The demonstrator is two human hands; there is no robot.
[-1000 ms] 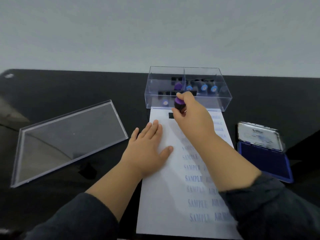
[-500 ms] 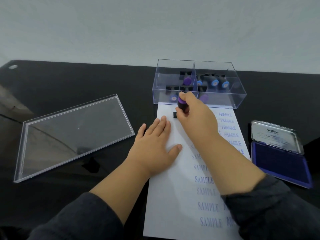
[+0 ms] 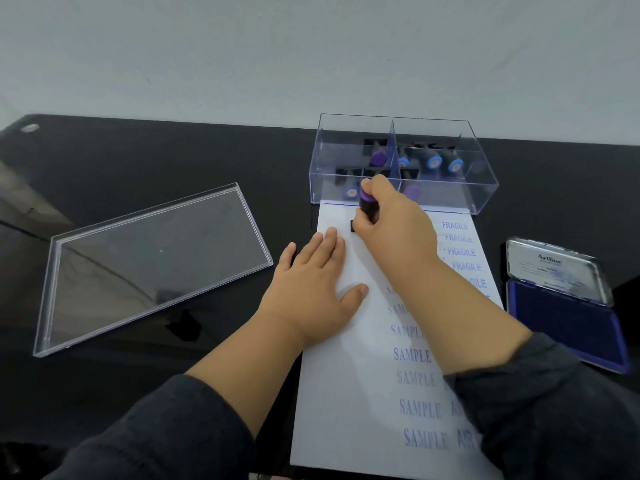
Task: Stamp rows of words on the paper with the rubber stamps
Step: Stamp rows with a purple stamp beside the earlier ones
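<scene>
Right hand (image 3: 391,230) gripping stamp (image 3: 367,202), left hand (image 3: 311,289) flat on SAMPLE/FRAGILE paper (image 3: 349,393), Artline pad (image 3: 568,306)

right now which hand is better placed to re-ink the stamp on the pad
Right. The right hand already grips the stamp, and the ink pad lies on its side; the left hand rests on the paper.

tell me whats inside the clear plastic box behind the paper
The clear box holds rubber stamps with purple and blue caps, lying in divided compartments. The right hand with its purple-capped stamp covers part of the front compartments, so the full count stays unclear.
</scene>
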